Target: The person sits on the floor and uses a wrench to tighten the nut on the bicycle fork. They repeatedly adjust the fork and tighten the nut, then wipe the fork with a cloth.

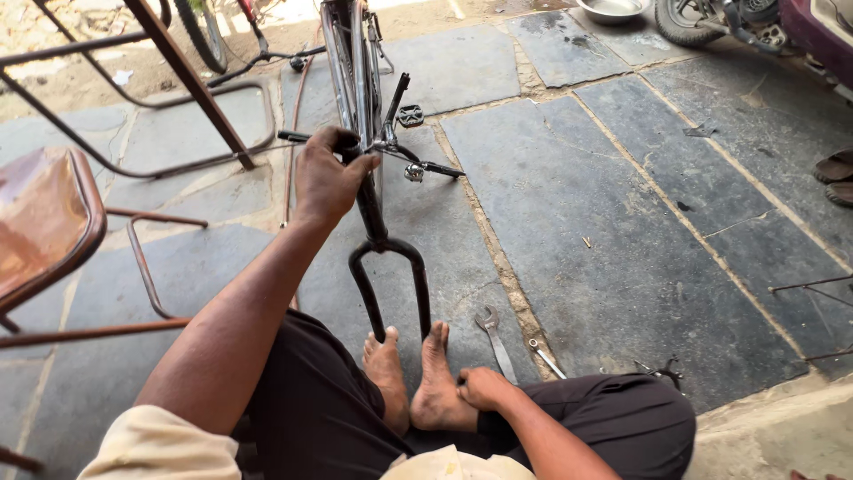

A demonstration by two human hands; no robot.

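Note:
I sit on a stone floor with my bare feet against the tips of a black bicycle fork (389, 284). My left hand (326, 178) grips the head of the bicycle frame (351, 62) where the handlebar (426, 166) crosses it. The bicycle lies stretched away from me, with no front wheel in the fork. My right hand (484, 388) rests closed by my right foot, and nothing shows in it. A silver spanner (495, 338) lies on the floor just beyond that hand, with a smaller tool (545, 357) beside it.
A metal-framed chair with a brown seat (40, 222) stands at my left. A rusty tube frame (195, 98) stands behind it. Far right are a vehicle wheel (693, 22), a steel bowl (611, 9), sandals (835, 178) and thin rods (813, 284).

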